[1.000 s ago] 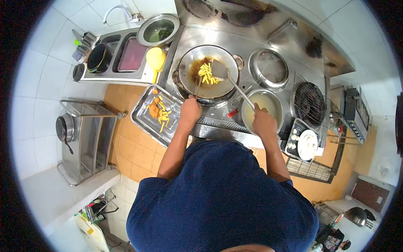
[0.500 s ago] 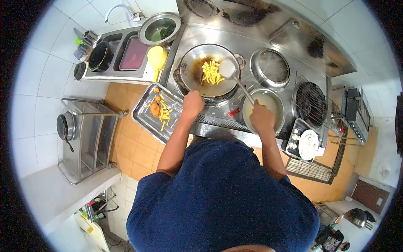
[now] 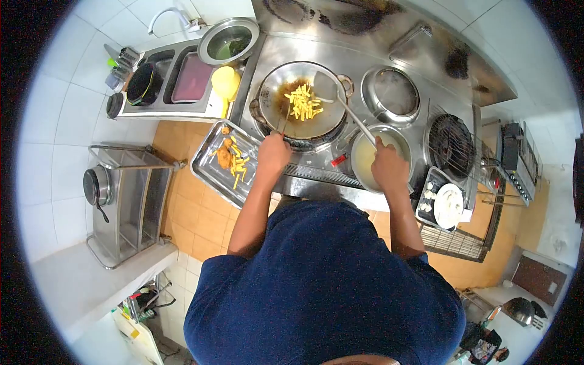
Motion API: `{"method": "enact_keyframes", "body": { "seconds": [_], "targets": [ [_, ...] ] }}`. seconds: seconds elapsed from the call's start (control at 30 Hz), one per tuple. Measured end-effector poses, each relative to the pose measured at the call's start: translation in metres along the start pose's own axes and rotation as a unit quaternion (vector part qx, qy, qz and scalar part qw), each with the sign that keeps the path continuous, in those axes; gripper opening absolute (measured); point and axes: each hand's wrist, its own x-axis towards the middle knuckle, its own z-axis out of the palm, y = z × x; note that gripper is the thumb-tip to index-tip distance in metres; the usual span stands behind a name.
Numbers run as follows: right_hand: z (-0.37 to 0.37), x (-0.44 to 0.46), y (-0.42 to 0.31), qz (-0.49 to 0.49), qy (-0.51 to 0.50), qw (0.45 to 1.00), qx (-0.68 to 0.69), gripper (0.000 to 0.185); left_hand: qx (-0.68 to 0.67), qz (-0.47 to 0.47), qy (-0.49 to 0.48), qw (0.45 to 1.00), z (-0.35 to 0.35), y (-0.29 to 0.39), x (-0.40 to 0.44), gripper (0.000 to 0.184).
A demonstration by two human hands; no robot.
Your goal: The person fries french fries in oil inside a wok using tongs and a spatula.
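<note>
A wok (image 3: 267, 85) with two side handles sits on the stove, with browned oil stains inside. Yellow French fries (image 3: 302, 104) lie heaped in its middle. My right hand (image 3: 389, 167) is closed round the long handle of a metal wok spatula (image 3: 359, 120), whose head rests in the wok just right of the fries. At the wok's near-left rim, my left hand (image 3: 275, 153) grips a thin utensil (image 3: 285, 121) that reaches down to the fries; its exact kind is unclear. Beside that hand, a metal tray (image 3: 205, 173) holds more fries and browned fried pieces (image 3: 224, 157).
A pot of pale liquid (image 3: 367, 159) stands under my right forearm. Behind it is a lidded pot (image 3: 392, 94); farther right are a grill rack (image 3: 451, 146) and a tray with a white plate (image 3: 448, 207). A sink, metal bowl (image 3: 204, 45) and yellow scoop (image 3: 225, 82) are left.
The spatula head has turned and shifted slightly up and left in the wok. The fries have spread a little to the left. Both hands have moved slightly, the left one toward the left.
</note>
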Motion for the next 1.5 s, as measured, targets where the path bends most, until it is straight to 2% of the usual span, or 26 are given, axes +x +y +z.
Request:
{"method": "enact_keyframes", "body": {
  "seconds": [0.13,0.23,0.33,0.53,0.63,0.83,0.93,1.07,1.23,1.43,1.5],
  "targets": [
    [0.015,0.012,0.006,0.009,0.017,1.000,-0.008,0.050,-0.004,0.012,-0.005,1.000,0.003,-0.007,0.000,0.022],
    [0.032,0.020,0.003,0.012,-0.017,1.000,-0.018,0.048,-0.007,0.028,-0.020,0.999,0.010,-0.008,0.006,0.021],
    [0.040,0.020,-0.007,0.019,-0.077,0.995,0.065,0.047,-0.004,0.035,-0.026,0.999,0.019,-0.006,0.010,0.021],
    [0.023,0.004,-0.017,-0.015,-0.055,0.993,0.108,0.046,-0.012,0.036,-0.026,0.999,0.022,-0.002,0.014,0.022],
    [0.000,-0.009,-0.020,-0.017,-0.053,0.993,0.101,0.045,-0.012,0.028,-0.030,0.999,0.015,-0.001,0.009,0.022],
    [0.013,-0.007,-0.012,-0.051,-0.036,0.997,0.039,0.048,-0.008,0.015,-0.033,0.999,0.005,-0.004,0.001,0.024],
    [0.014,0.002,-0.006,-0.006,-0.048,0.999,0.019,0.045,-0.009,0.006,-0.021,1.000,0.001,-0.008,-0.001,0.025],
    [0.010,0.007,0.002,0.018,-0.001,1.000,0.013,0.045,-0.025,0.005,0.015,1.000,0.007,-0.019,0.005,0.028],
    [0.028,0.021,0.010,0.031,0.016,0.999,-0.022,0.047,-0.008,0.009,-0.013,1.000,0.009,-0.014,0.012,0.026],
    [0.040,0.015,0.003,0.009,-0.089,0.991,0.103,0.047,-0.019,0.013,-0.036,0.999,0.032,-0.012,0.015,0.026],
    [0.040,0.012,0.002,-0.004,-0.074,0.990,0.119,0.046,-0.021,0.015,-0.039,0.999,0.035,-0.012,0.015,0.026]
  ]
}}
